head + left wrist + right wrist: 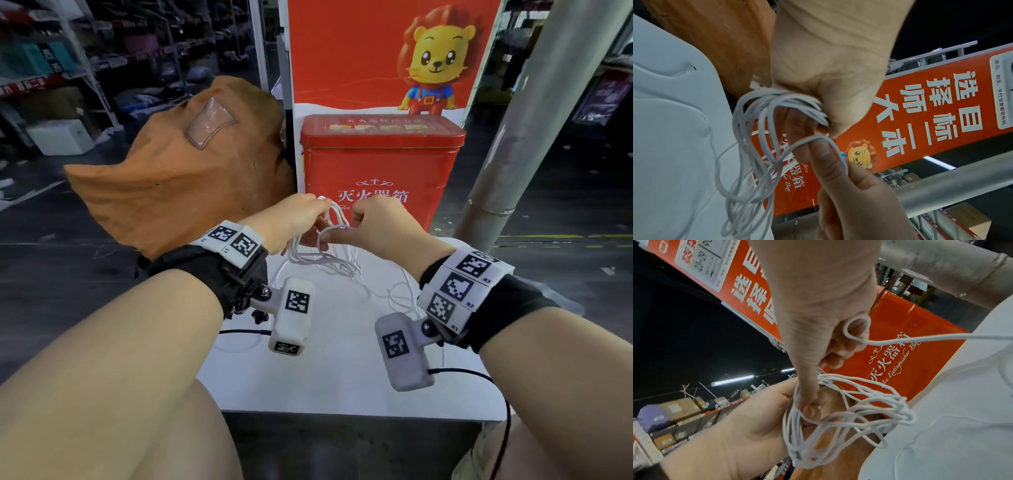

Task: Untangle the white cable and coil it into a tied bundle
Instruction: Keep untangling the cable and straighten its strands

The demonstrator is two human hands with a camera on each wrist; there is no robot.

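Note:
The white cable [325, 262] hangs in several loose loops above the white table [342, 383]. My left hand [301, 217] grips the top of the loops in its curled fingers; the left wrist view shows the bundle [785, 105] pinched under the thumb. My right hand [371, 222] is close beside it with fingers curled. One strand [857, 331] wraps round those fingers and runs off to the right. The right thumb [810, 407] is pushed through a loop of the coil [859, 415]. The left hand [748, 426] sits below it. A slack tail [397, 291] lies on the table.
A red metal fire extinguisher box [376, 161] stands right behind the hands. A brown cloth bag [191, 171] leans at the back left. A grey pillar [534, 120] rises at the right. Black camera leads [479, 377] trail over the table's near edge.

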